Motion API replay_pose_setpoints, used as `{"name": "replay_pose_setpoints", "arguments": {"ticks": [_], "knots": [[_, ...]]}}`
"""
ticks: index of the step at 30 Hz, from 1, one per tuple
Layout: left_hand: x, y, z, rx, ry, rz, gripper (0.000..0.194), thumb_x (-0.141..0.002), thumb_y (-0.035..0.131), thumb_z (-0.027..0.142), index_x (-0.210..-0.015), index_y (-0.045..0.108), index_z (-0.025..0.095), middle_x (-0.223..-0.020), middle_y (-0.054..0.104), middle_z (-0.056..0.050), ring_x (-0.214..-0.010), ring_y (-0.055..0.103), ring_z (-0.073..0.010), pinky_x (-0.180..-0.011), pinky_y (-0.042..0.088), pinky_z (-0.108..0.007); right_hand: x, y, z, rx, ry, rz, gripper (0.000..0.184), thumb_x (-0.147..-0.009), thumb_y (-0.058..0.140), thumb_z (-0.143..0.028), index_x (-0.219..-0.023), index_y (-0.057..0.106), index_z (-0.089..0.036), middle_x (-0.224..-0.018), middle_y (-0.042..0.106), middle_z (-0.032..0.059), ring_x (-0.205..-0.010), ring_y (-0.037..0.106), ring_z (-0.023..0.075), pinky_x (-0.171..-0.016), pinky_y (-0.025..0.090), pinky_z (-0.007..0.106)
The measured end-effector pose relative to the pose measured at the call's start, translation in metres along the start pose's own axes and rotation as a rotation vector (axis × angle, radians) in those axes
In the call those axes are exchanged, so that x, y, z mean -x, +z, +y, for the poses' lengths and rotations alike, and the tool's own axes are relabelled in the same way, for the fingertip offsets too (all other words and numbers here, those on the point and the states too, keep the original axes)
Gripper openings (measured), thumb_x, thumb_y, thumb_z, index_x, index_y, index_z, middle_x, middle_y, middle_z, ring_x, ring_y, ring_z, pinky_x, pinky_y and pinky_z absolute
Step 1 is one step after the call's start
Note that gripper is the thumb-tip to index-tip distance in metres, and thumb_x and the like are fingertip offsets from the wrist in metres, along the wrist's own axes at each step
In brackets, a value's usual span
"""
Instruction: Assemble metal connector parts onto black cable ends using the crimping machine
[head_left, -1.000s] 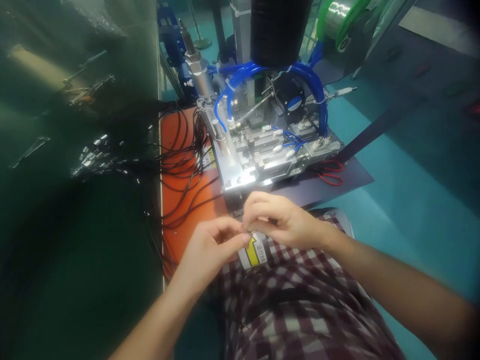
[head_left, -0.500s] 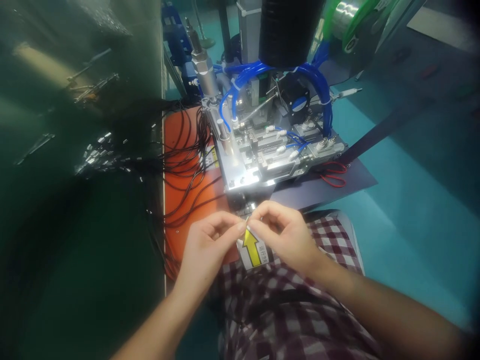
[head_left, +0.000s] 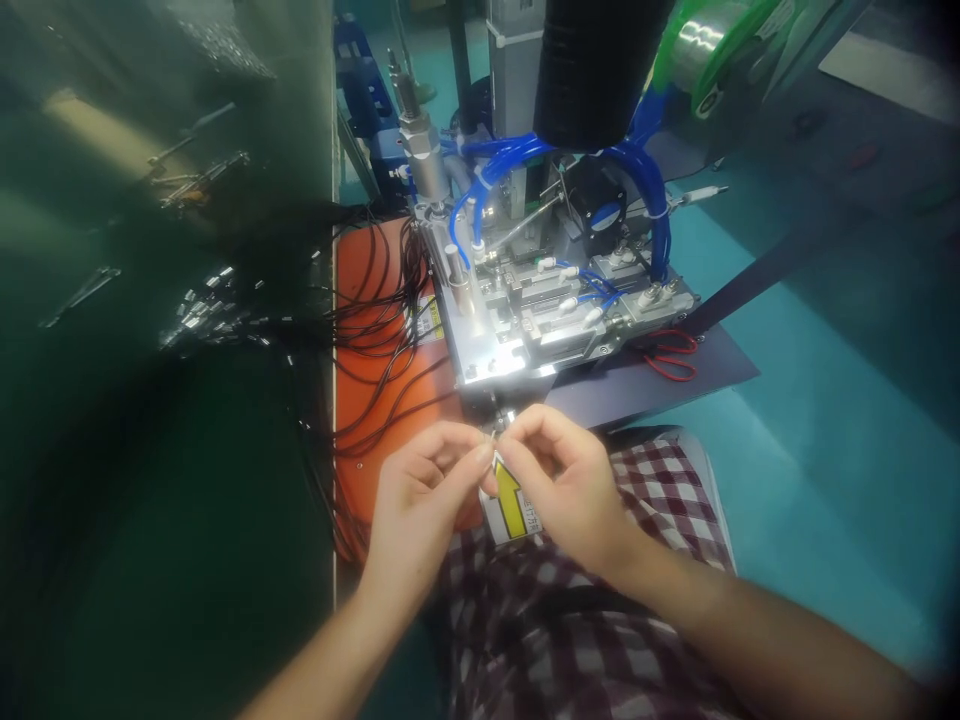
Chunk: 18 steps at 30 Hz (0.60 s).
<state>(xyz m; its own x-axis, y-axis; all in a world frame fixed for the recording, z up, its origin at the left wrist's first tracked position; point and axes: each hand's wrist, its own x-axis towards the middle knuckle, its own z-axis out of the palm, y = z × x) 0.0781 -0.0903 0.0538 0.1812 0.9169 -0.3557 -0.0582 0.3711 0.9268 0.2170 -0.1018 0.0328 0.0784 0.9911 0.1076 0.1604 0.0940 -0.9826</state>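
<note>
My left hand (head_left: 427,495) and my right hand (head_left: 566,480) meet fingertip to fingertip just in front of the machine (head_left: 555,300). Each pinches with thumb and forefinger at a tiny piece too small to name, mostly hidden by the fingertips. Below the fingers shows a white label with a yellow arrow (head_left: 511,505), partly covered by my right hand. A small metal part (head_left: 504,418) at the machine's front edge lies just beyond the fingertips.
Black cables (head_left: 382,330) spread over the orange plate (head_left: 364,400) at left, several with shiny metal ends on the dark green surface (head_left: 187,480). Blue hoses (head_left: 652,190) arch over the machine. A green wire spool (head_left: 701,50) hangs upper right. A red cord (head_left: 671,360) lies at the right.
The whole view has shifted slightly, so the machine sits a little lower and further right. Both hands keep pinching together, with my left fingers covering a bit more of the arrow label's left side.
</note>
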Motion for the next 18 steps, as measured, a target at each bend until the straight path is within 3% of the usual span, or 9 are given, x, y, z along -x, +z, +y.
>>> {"name": "replay_pose_setpoints", "arguments": {"ticks": [4, 6, 8, 11, 13, 15, 17, 18], "knots": [[-0.0003, -0.0002, -0.0017, 0.087, -0.024, 0.009, 0.017, -0.081, 0.068, 0.031, -0.080, 0.060, 0.016, -0.059, 0.061, 0.003, -0.041, 0.038, -0.0022, -0.040, 0.030, -0.013, 0.0014, -0.0006, 0.0035, 0.277, -0.383, 0.026, 0.016, -0.086, 0.052, -0.011, -0.072, 0.053, -0.020, -0.067, 0.058, 0.0010, -0.060, 0.051, 0.0126, -0.059, 0.042, 0.027], [-0.0011, -0.0002, -0.0023, 0.114, -0.045, 0.009, 0.017, -0.081, 0.068, 0.030, -0.079, 0.059, 0.015, -0.058, 0.061, 0.002, -0.040, 0.038, -0.0023, -0.040, 0.030, -0.014, 0.0005, -0.0013, 0.0049, 0.312, -0.455, 0.010, 0.015, -0.085, 0.052, -0.011, -0.072, 0.054, -0.019, -0.066, 0.059, 0.0012, -0.060, 0.051, 0.0132, -0.058, 0.041, 0.028], [-0.0018, 0.0004, -0.0028, 0.130, -0.052, 0.007, 0.016, -0.081, 0.067, 0.029, -0.079, 0.059, 0.015, -0.058, 0.061, 0.002, -0.039, 0.037, -0.0020, -0.040, 0.029, -0.014, -0.0001, -0.0011, 0.0042, 0.213, -0.292, -0.008, 0.014, -0.085, 0.052, -0.015, -0.072, 0.053, -0.019, -0.067, 0.057, 0.0005, -0.059, 0.051, 0.0125, -0.056, 0.041, 0.027], [-0.0011, 0.0022, -0.0029, 0.130, -0.012, 0.011, 0.015, -0.081, 0.068, 0.028, -0.080, 0.061, 0.015, -0.056, 0.061, 0.002, -0.040, 0.034, -0.0020, -0.039, 0.025, -0.014, 0.0006, -0.0003, -0.0004, -0.077, 0.183, -0.110, 0.018, -0.090, 0.052, -0.025, -0.072, 0.049, -0.020, -0.059, 0.049, -0.0040, -0.049, 0.043, 0.0096, -0.045, 0.035, 0.023], [0.0003, 0.0031, -0.0021, 0.112, 0.009, 0.015, 0.014, -0.081, 0.068, 0.028, -0.080, 0.062, 0.015, -0.054, 0.059, 0.002, -0.041, 0.034, -0.0024, -0.039, 0.025, -0.013, 0.0017, -0.0013, -0.0033, -0.191, 0.344, -0.179, 0.021, -0.091, 0.052, -0.029, -0.073, 0.049, -0.020, -0.056, 0.046, -0.0058, -0.045, 0.038, 0.0082, -0.042, 0.032, 0.021], [0.0015, 0.0035, -0.0008, 0.092, 0.004, 0.016, 0.014, -0.081, 0.068, 0.028, -0.079, 0.062, 0.015, -0.054, 0.059, 0.002, -0.042, 0.035, -0.0024, -0.039, 0.025, -0.013, 0.0027, -0.0040, -0.0041, -0.166, 0.300, -0.165, 0.015, -0.090, 0.055, -0.027, -0.077, 0.055, -0.019, -0.063, 0.054, -0.0037, -0.049, 0.042, 0.0082, -0.044, 0.035, 0.021], [0.0017, 0.0035, 0.0006, 0.079, -0.005, 0.017, 0.015, -0.081, 0.068, 0.028, -0.077, 0.062, 0.015, -0.054, 0.058, 0.002, -0.041, 0.035, -0.0017, -0.039, 0.024, -0.012, 0.0032, -0.0073, -0.0027, -0.057, 0.128, -0.086, 0.006, -0.089, 0.057, -0.021, -0.090, 0.062, -0.019, -0.078, 0.061, -0.0006, -0.055, 0.048, 0.0086, -0.050, 0.041, 0.023], [0.0014, 0.0034, 0.0011, 0.077, -0.011, 0.017, 0.016, -0.081, 0.068, 0.029, -0.077, 0.062, 0.015, -0.053, 0.058, 0.003, -0.040, 0.033, -0.0012, -0.038, 0.023, -0.012, 0.0034, -0.0087, -0.0015, -0.002, 0.027, -0.046, 0.012, -0.088, 0.057, -0.018, -0.098, 0.064, -0.020, -0.084, 0.062, 0.0006, -0.058, 0.050, 0.0090, -0.053, 0.043, 0.023]]}}
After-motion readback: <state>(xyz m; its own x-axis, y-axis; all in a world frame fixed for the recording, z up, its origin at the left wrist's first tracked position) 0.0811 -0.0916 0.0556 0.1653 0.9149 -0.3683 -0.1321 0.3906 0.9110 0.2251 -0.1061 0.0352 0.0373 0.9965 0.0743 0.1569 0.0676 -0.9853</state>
